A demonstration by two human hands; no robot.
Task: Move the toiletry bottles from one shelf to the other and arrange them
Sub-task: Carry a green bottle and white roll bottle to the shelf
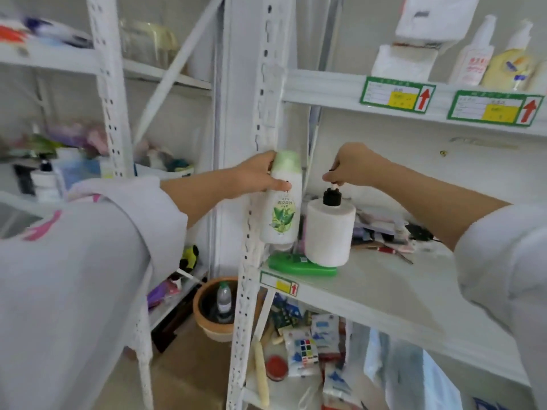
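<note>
My left hand (260, 174) grips a white bottle with a pale green cap and a leaf label (282, 211), held upright in the air beside the perforated upright post (254, 232). My right hand (352, 168) pinches the black pump head of a squat white pump bottle (329, 232), which hangs just over the middle shelf (384, 291) and partly over a flat green case (299, 263). On the upper shelf (325, 87) at the right stand a tall white pump bottle (476, 54) and a yellow pump bottle (512, 63).
White boxes (414, 42) sit on the upper shelf. Small clutter (390, 235) lies at the back of the middle shelf. The left rack (59, 161) holds mixed items and a dark-capped bottle. A brown pot (219, 309) stands on the floor; packets fill the bottom shelf.
</note>
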